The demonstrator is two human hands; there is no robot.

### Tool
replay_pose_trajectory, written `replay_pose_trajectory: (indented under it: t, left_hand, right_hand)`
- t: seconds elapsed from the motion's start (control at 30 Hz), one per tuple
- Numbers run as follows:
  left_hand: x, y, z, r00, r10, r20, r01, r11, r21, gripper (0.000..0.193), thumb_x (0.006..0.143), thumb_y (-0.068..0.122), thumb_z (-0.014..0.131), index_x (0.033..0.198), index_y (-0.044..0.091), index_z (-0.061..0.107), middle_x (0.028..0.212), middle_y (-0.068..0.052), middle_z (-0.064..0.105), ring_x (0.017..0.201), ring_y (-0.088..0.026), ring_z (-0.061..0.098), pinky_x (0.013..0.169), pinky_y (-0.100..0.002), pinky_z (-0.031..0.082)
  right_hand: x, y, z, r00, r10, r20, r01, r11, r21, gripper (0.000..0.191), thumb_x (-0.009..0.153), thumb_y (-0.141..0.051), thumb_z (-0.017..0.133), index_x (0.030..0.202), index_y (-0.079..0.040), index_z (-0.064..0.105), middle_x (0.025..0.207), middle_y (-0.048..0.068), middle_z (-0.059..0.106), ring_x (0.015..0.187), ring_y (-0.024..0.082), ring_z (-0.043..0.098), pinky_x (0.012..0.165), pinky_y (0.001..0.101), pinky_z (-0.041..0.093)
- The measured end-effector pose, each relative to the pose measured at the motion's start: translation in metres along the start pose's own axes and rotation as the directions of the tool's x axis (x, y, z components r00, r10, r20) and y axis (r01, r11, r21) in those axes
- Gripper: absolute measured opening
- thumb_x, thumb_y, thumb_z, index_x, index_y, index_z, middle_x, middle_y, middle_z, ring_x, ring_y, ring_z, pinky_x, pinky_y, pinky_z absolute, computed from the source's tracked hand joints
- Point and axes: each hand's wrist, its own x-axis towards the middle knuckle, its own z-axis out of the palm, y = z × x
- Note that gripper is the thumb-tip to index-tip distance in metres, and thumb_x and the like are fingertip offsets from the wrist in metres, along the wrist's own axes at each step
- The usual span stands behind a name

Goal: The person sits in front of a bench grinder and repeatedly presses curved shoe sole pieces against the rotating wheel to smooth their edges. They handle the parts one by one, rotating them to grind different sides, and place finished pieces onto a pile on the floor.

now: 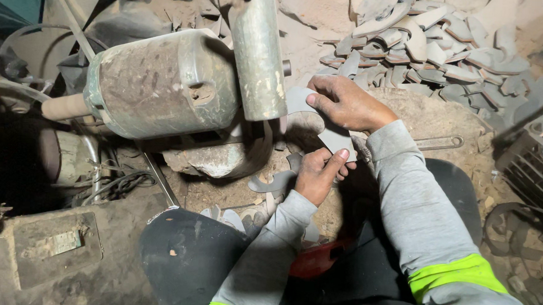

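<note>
Grey metal fills our hands: a flat curved blank (pixel 327 127) is held at the grinder (pixel 164 84), our right hand (pixel 347 104) pinching its upper end beside the guard (pixel 257 54), our left hand (pixel 316 173) gripping the lower end. More blanks (pixel 434 50) lie heaped beyond, and a crate (pixel 536 161) stands right.

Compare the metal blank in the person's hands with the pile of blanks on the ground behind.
The held blank is a single piece, gripped by the right hand and left hand beside the grinder; the pile is many pieces, lying loose and overlapping. The held blank sits close to the person; the pile lies farther off on dusty ground. Both look grey, flat and curved.
</note>
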Motion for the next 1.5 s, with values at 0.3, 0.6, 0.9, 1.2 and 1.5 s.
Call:
replay_pose_trajectory:
  t: [0.3, 0.6, 0.9, 1.2, 1.5]
  left_hand:
    - [-0.031, -0.014, 0.017, 0.953, 0.182, -0.244, 0.001, 0.799, 0.601, 0.019, 0.09, 0.019, 0.073, 0.099, 0.002, 0.076, 0.081, -0.015, 0.072, 0.069, -0.019, 0.065, 0.067, -0.035, 0.053]
    - [-0.015, -0.018, 0.006, 0.999, -0.014, -0.034, 0.014, 1.0, -0.014, 0.024, 0.1, 0.019, 0.068, 0.105, -0.004, 0.072, 0.09, -0.007, 0.073, 0.073, -0.012, 0.066, 0.066, -0.027, 0.054]
    - [-0.003, -0.017, 0.017, 0.951, -0.026, -0.31, 0.052, 0.996, 0.076, 0.056, 0.088, 0.018, 0.074, 0.133, -0.004, 0.049, 0.101, -0.008, 0.067, 0.076, -0.018, 0.072, 0.061, -0.031, 0.061]
    - [0.028, -0.063, 0.047, 0.946, -0.063, -0.317, 0.045, 0.997, -0.063, 0.016, 0.088, 0.007, 0.065, 0.086, -0.008, 0.069, 0.077, -0.014, 0.072, 0.065, -0.021, 0.069, 0.06, -0.036, 0.055]
    - [0.097, -0.108, 0.062, 0.961, 0.16, -0.227, -0.13, 0.982, 0.14, 0.036, 0.097, 0.021, 0.062, 0.128, 0.008, 0.051, 0.115, -0.017, 0.069, 0.102, -0.029, 0.066, 0.081, -0.042, 0.053]
  right_hand:
    - [-0.031, 0.004, -0.013, 0.961, 0.025, 0.276, -0.014, 0.999, -0.043, 0.038, 0.096, -0.04, 0.062, 0.112, -0.005, 0.068, 0.097, 0.005, 0.071, 0.091, 0.016, 0.062, 0.082, 0.0356, 0.05]
    - [-0.021, -0.012, 0.0, 0.995, 0.038, 0.093, -0.032, 0.997, -0.066, 0.033, 0.101, -0.036, 0.059, 0.1, -0.003, 0.062, 0.082, 0.005, 0.065, 0.076, 0.017, 0.056, 0.073, 0.0343, 0.048]
    - [-0.024, 0.0, -0.001, 0.971, 0.19, -0.148, -0.221, 0.946, -0.237, 0.037, 0.093, -0.033, 0.074, 0.094, 0.001, 0.062, 0.08, 0.011, 0.064, 0.073, 0.022, 0.057, 0.07, 0.0375, 0.049]
    - [-0.039, 0.022, -0.001, 0.977, 0.202, -0.069, -0.207, 0.975, -0.084, 0.046, 0.085, -0.041, 0.073, 0.101, 0.0, 0.061, 0.085, 0.017, 0.069, 0.079, 0.029, 0.065, 0.073, 0.0406, 0.055]
    - [-0.028, 0.008, 0.017, 0.981, 0.179, -0.077, -0.194, 0.871, -0.451, 0.035, 0.106, -0.037, 0.049, 0.104, -0.004, 0.063, 0.096, 0.024, 0.068, 0.097, 0.048, 0.063, 0.086, 0.0588, 0.047]
